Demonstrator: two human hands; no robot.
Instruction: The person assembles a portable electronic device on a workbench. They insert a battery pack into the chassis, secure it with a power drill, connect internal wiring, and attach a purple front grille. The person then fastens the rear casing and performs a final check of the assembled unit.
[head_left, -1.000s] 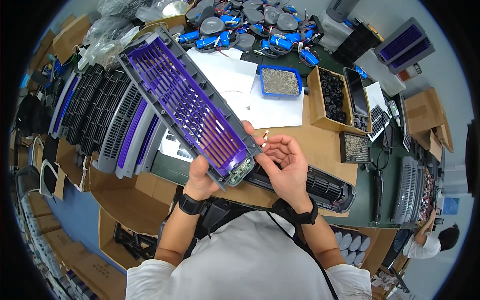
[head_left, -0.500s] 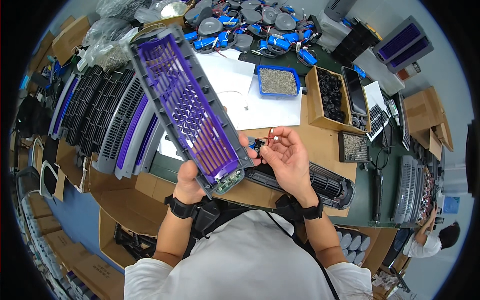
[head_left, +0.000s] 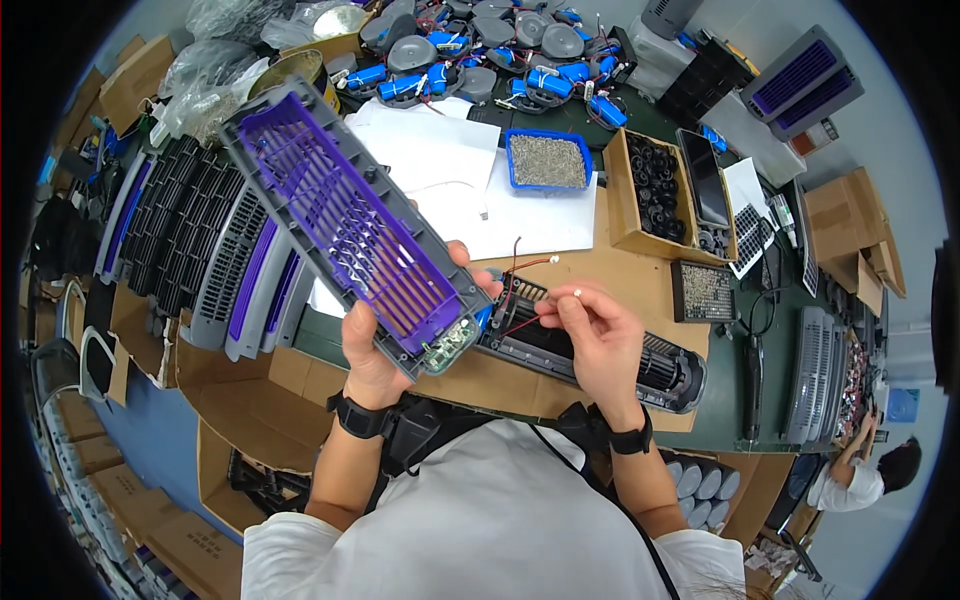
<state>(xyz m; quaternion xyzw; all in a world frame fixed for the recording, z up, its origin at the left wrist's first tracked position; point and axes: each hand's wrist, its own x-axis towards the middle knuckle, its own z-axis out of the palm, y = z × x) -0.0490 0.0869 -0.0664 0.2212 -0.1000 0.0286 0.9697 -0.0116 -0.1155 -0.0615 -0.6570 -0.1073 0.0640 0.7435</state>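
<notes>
Holding prpl/gry panel (head_left: 350,225): L hand (head_left: 368,362) | pinching red wire (head_left: 521,325): R hand (head_left: 605,345)

On my feed I see a blue tray (head_left: 548,188) of small greyish pieces (head_left: 546,160) resting on white paper (head_left: 560,228). Right of it I make out an open box (head_left: 648,245) of black parts (head_left: 657,185), clear plastic bags (head_left: 212,70) at upper left, and a co-worker (head_left: 848,490) at far right.

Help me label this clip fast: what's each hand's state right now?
Left hand: closed, holding the purple-and-gray grille panel.
Right hand: closed, pinching a thin red wire with a white connector.
</notes>
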